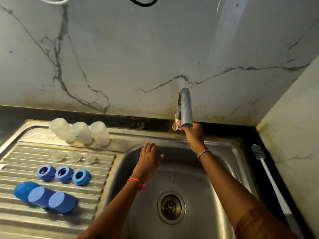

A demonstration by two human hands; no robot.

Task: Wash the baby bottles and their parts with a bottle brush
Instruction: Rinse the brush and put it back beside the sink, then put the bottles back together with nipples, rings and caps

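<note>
right hand [189, 133] grips grey metal tap [186, 107] at base, probably its handle | left hand [149, 157] open over steel sink [229, 157] | three clear plastic bottles [82, 133] upturned on drainboard [57, 219], white-handled bottle brush [269, 176] right of sink | turn gently, avoid splash

The drainboard [20, 219] is lying left of the sink basin [181, 169]. Three bottles [79, 133] are standing in a row along its back edge. Before them three nipples [75, 156] are sitting in a row, three rings [63, 173] nearer still, and three caps [45, 196] are lying side by side at the front. The drain [171, 207] is sitting in the basin's floor. The tap [186, 107] is rising behind the basin, by the wall [138, 57]. The brush [269, 175] is lying on the counter [248, 135] right of the basin. The left hand [149, 159] is hovering over the basin's back left; the right hand [191, 133] is gripping the tap's base
</note>
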